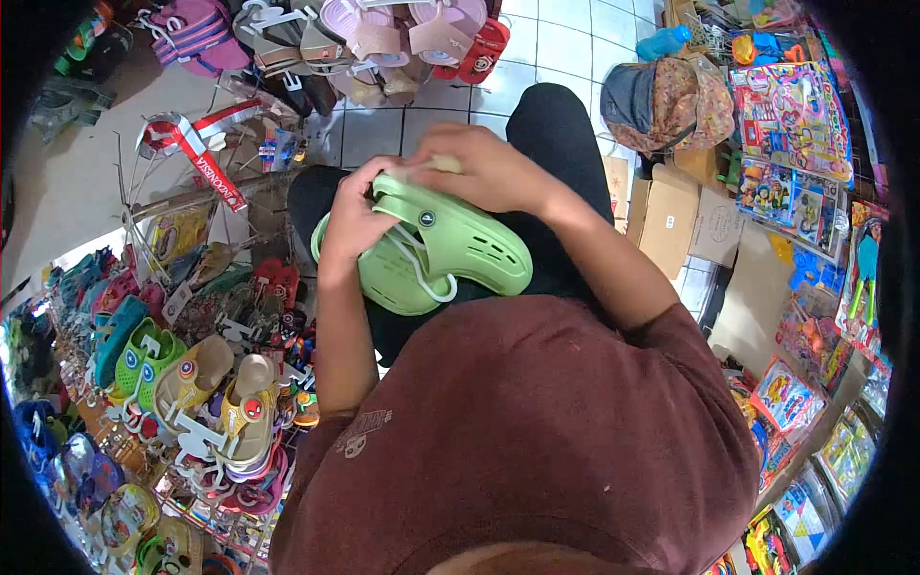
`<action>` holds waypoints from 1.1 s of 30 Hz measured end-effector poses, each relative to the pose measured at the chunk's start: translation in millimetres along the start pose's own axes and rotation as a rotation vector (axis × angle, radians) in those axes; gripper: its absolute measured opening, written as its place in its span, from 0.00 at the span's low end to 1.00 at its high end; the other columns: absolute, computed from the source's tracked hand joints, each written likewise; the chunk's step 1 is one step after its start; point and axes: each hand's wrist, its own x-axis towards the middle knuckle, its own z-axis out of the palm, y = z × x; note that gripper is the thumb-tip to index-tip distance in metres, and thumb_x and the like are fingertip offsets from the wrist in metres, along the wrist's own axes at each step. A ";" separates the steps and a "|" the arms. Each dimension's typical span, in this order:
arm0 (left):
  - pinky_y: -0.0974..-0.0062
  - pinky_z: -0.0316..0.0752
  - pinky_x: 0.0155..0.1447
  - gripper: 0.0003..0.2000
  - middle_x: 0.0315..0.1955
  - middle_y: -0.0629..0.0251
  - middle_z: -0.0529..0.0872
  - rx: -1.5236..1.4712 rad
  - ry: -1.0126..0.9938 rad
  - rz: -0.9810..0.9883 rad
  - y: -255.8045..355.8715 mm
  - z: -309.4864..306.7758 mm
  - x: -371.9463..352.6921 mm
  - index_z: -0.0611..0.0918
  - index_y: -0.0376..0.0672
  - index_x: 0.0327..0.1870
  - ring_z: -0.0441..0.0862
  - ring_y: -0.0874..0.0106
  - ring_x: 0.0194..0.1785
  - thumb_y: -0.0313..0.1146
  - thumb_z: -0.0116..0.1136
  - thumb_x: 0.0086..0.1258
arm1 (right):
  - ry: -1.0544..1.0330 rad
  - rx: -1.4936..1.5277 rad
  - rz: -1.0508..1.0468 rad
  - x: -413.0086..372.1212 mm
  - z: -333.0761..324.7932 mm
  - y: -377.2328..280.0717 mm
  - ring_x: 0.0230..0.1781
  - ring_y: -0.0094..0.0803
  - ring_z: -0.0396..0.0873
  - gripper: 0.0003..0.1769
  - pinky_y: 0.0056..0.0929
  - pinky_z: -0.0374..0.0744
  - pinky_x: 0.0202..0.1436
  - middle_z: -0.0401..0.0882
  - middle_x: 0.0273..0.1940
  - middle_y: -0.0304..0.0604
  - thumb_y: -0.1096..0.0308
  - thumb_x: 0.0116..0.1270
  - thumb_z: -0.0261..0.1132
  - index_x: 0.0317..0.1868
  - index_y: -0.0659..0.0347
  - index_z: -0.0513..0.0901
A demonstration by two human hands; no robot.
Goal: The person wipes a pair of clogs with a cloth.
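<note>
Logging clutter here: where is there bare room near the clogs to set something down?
Bare tile floor lies beyond the knees, between hanging sandals and hats. The box top beside the legs is bare too. Crowded: sandal rack on the left, toys on the right; left hand and right hand hold the clogs on the lap.

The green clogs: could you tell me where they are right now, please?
The green clogs sit mid-frame in the head view, on the person's lap, held between the left hand and right hand, right of the sandal rack.
</note>
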 end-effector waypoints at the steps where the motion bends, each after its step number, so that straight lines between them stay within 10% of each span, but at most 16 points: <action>1: 0.75 0.78 0.55 0.24 0.41 0.66 0.89 -0.003 0.007 0.002 -0.5 -1.2 -1.0 0.84 0.38 0.52 0.85 0.75 0.46 0.24 0.72 0.50 | -0.086 0.064 0.007 -12.4 -11.0 -1.1 0.47 0.44 0.82 0.13 0.39 0.78 0.53 0.82 0.45 0.48 0.62 0.71 0.70 0.47 0.63 0.86; 5: 0.74 0.78 0.56 0.24 0.42 0.66 0.89 0.006 0.010 0.006 2.0 -0.4 0.5 0.83 0.38 0.53 0.85 0.75 0.47 0.23 0.71 0.49 | -0.378 0.225 0.116 -58.3 -50.9 -2.8 0.48 0.40 0.83 0.11 0.38 0.78 0.54 0.82 0.45 0.47 0.63 0.70 0.71 0.45 0.62 0.87; 15: 0.75 0.78 0.55 0.23 0.43 0.66 0.90 0.046 -0.081 -0.033 12.8 -0.6 5.2 0.84 0.38 0.53 0.84 0.79 0.46 0.26 0.74 0.53 | 0.111 -0.096 0.002 1.4 7.2 6.8 0.46 0.47 0.81 0.13 0.39 0.78 0.50 0.80 0.43 0.51 0.62 0.72 0.68 0.45 0.64 0.85; 24: 0.76 0.78 0.56 0.23 0.42 0.69 0.88 -0.043 -0.048 -0.047 2.5 -0.8 3.4 0.84 0.37 0.52 0.83 0.78 0.47 0.24 0.74 0.52 | -0.353 0.114 0.009 -53.5 -51.5 -8.8 0.46 0.43 0.82 0.12 0.38 0.78 0.51 0.82 0.44 0.46 0.63 0.70 0.70 0.45 0.63 0.86; 33: 0.77 0.78 0.54 0.22 0.40 0.69 0.89 -0.018 -0.043 -0.076 5.9 1.0 7.4 0.85 0.36 0.51 0.83 0.79 0.44 0.24 0.75 0.52 | -0.022 -0.121 -0.050 -3.4 -6.4 5.3 0.44 0.47 0.80 0.12 0.41 0.78 0.48 0.79 0.40 0.49 0.61 0.73 0.67 0.42 0.63 0.85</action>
